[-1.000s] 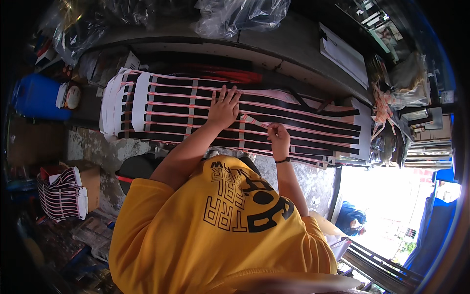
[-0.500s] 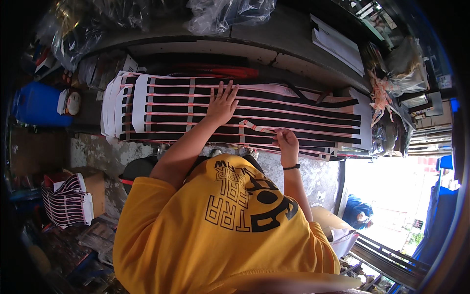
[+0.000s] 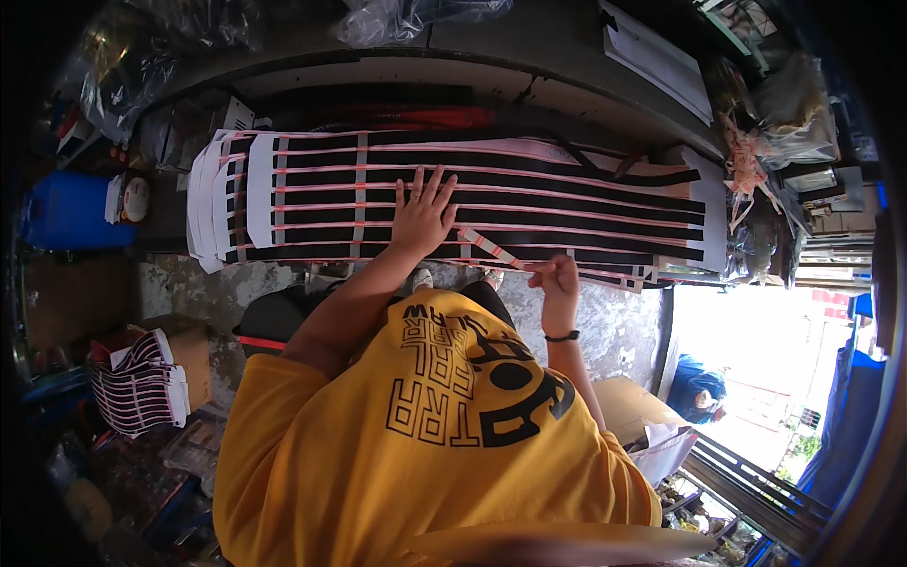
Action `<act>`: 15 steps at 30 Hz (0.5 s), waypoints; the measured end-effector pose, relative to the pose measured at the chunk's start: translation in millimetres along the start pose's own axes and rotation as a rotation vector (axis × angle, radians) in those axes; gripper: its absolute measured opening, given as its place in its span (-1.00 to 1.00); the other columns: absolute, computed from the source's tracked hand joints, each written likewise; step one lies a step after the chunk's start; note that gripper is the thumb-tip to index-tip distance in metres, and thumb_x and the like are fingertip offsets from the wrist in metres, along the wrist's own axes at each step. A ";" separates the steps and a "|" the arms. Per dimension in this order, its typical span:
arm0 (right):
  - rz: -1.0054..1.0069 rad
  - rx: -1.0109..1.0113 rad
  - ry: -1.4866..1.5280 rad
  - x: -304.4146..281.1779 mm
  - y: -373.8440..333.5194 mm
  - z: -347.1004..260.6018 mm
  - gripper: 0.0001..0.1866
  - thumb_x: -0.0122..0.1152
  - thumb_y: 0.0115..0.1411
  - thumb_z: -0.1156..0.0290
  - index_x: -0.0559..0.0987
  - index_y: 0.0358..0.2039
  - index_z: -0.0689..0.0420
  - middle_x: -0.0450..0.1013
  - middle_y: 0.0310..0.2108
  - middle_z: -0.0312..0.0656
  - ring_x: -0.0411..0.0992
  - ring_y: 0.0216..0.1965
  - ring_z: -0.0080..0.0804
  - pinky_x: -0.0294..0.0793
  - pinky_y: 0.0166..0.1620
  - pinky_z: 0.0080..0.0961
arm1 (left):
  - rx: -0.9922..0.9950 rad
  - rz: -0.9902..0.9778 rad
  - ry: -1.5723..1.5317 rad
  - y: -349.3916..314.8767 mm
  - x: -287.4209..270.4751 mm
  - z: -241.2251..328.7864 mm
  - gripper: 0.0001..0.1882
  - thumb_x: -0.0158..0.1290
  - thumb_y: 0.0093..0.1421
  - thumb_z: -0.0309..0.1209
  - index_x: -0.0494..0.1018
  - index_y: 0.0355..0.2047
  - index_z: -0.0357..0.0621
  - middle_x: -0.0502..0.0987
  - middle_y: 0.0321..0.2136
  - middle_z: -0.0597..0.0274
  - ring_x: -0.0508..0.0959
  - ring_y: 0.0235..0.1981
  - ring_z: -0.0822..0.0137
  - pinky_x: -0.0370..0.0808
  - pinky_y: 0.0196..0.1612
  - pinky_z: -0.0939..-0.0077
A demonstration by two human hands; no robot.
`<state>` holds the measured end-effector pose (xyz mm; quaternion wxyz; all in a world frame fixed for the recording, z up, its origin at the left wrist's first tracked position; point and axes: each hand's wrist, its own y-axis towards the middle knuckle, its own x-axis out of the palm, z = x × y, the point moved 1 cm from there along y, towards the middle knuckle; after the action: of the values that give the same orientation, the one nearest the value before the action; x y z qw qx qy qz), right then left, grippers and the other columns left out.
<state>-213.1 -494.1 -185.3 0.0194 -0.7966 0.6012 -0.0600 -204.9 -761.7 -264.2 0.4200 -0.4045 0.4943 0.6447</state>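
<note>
The left hand [image 3: 422,215] lies flat, fingers spread and its grip released, pressing on a long sheet of black and pink stripes [image 3: 312,194] that stretches across the bench [image 3: 491,71]. The right hand [image 3: 557,281] sits at the sheet's near edge, its grip pinched on a thin pink strip [image 3: 491,248] that rises at a slant from the fingers up to a point just beside the left hand. The sheet's left end overhangs in a layered white-edged stack, and its right end reaches a white edge near a bundle of pink ties [image 3: 746,165]. Below the near edge shows grey floor [image 3: 203,283], with a cardboard box [image 3: 189,345] and a blue barrel [image 3: 71,210] well apart to the left.
</note>
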 end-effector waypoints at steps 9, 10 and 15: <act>0.146 0.143 0.115 -38.7 -28.0 12.8 -0.95 -0.10 0.41 0.47 0.33 -0.24 0.13 0.58 -0.30 -0.07 0.38 -0.52 -0.58 0.42 -0.37 -0.65 | -0.012 -0.071 0.051 1.9 1.0 1.3 -0.43 -0.20 0.35 -0.03 0.14 0.35 0.28 0.03 0.40 0.29 -0.03 0.42 0.05 -0.09 0.36 -0.25; 0.137 0.116 0.161 -48.6 -27.5 13.8 -0.95 -0.09 0.41 0.46 0.33 -0.24 0.12 0.57 -0.32 -0.08 0.39 -0.53 -0.56 0.42 -0.37 -0.64 | -0.008 -0.051 0.042 1.9 0.6 1.4 -0.44 -0.20 0.35 -0.03 0.14 0.35 0.27 0.04 0.40 0.29 -0.02 0.42 0.05 -0.09 0.36 -0.25; 0.602 0.054 0.036 -147.3 -32.7 -33.3 -0.82 0.00 0.40 0.24 0.37 -0.19 0.09 0.48 -0.40 -0.18 0.44 -0.44 -0.52 0.52 -0.39 -0.58 | 0.018 0.005 0.028 1.6 -2.0 3.0 -0.43 -0.17 0.34 -0.06 0.15 0.34 0.22 0.11 0.37 0.23 0.06 0.39 -0.01 -0.04 0.33 -0.28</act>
<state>-225.6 -342.2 -159.5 0.0469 -0.5808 0.8086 -0.0819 -206.0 -759.4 -261.3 0.4151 -0.4086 0.5070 0.6354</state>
